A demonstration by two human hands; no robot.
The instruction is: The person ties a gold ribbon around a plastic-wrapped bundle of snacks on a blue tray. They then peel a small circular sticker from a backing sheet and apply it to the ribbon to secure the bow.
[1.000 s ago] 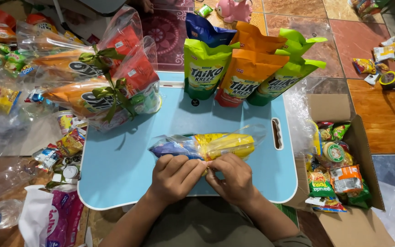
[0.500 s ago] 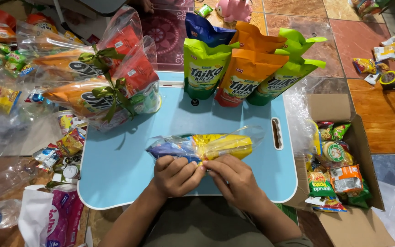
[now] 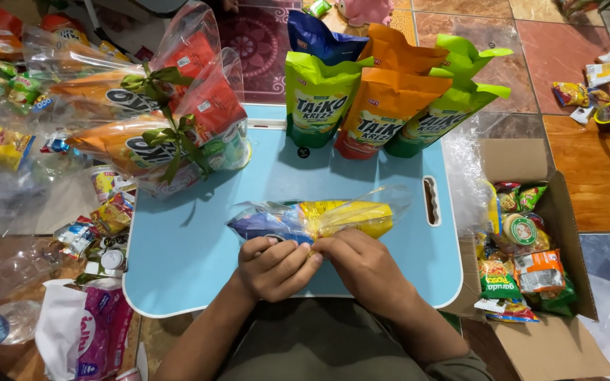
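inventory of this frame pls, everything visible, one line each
clear snack bundle: 1, blue and yellow packets inside, tray centre, under both hands
lap tray: 1, light blue, middle
snack pouches: about 5, green, orange, blue, tray's far edge
ribbon-tied bundles: 2, clear wrap, green bows, tray's left
cardboard box: 1, brown, holds mixed snacks, right
loose packets: several, floor, far right
left hand: on the bundle's near edge
right hand: beside it, same edge

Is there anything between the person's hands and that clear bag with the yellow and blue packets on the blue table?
Nothing visible. Both the left hand and the right hand already touch the near edge of the clear bag, which lies on the blue table, apart from the other packs.
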